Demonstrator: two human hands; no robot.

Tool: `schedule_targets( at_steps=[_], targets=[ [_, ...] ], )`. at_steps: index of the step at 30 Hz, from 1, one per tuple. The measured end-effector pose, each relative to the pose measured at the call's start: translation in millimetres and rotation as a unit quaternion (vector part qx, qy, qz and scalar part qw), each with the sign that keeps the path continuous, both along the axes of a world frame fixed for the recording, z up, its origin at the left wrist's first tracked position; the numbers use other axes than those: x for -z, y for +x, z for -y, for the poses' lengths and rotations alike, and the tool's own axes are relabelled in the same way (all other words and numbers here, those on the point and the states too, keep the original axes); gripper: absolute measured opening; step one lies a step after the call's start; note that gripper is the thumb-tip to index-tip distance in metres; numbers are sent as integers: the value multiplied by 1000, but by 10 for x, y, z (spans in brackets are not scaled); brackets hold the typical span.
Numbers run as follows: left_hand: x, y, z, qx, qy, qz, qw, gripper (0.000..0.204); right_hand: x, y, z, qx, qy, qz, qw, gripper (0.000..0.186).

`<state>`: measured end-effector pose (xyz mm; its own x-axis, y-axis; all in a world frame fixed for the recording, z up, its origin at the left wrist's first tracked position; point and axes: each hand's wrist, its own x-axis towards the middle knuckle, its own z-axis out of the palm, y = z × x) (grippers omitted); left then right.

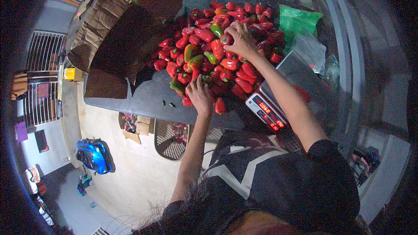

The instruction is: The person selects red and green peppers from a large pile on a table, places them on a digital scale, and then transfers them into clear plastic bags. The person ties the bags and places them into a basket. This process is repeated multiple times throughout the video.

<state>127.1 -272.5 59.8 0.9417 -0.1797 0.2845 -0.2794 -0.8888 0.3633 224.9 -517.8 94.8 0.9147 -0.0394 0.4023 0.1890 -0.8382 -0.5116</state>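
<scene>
A large heap of red bell peppers (203, 35), some partly green or orange, covers the middle of a dark table (143, 104). My right hand (241, 41) reaches over the heap, its fingers closed around a dark red pepper (226, 39). At the near edge of the pile, my left hand (200, 95) rests with bent fingers against a pepper with a green stem (206, 78); whether it grips that pepper is hidden. Under my right forearm stands a digital scale (266, 112) with a lit red display, and a red pepper (302, 93) lies on its far side.
An open cardboard box (102, 24) lies on its side at the left of the heap. Green and clear plastic bags (299, 21) lie at the right. Below the table's near edge stands a perforated basket (171, 141). A blue bag (94, 156) sits on the floor.
</scene>
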Motion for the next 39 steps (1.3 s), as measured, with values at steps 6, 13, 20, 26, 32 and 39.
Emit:
schedule_targets(
  at_steps=[6,13,20,26,32,39],
  targets=[
    [13,0,20,-10,-5,7,1000,46,-13,-299,-360,11,-19,40,999,41],
    [49,-7,10,-3,-7,18,1000,45,-118,-339,-858,-49,-11,91,995,23],
    [35,9,-25,11,20,17,1000,44,46,-281,-1165,-125,35,-15,991,18],
    [-25,-12,-55,18,14,4,1000,45,-20,-248,-800,-128,97,127,979,19],
    [-43,-16,-50,11,2,-4,1000,47,57,-269,120,61,-11,-9,998,32],
    [-8,-76,-49,1,23,-13,1000,51,320,-254,278,35,138,-82,986,39]
  ],
)
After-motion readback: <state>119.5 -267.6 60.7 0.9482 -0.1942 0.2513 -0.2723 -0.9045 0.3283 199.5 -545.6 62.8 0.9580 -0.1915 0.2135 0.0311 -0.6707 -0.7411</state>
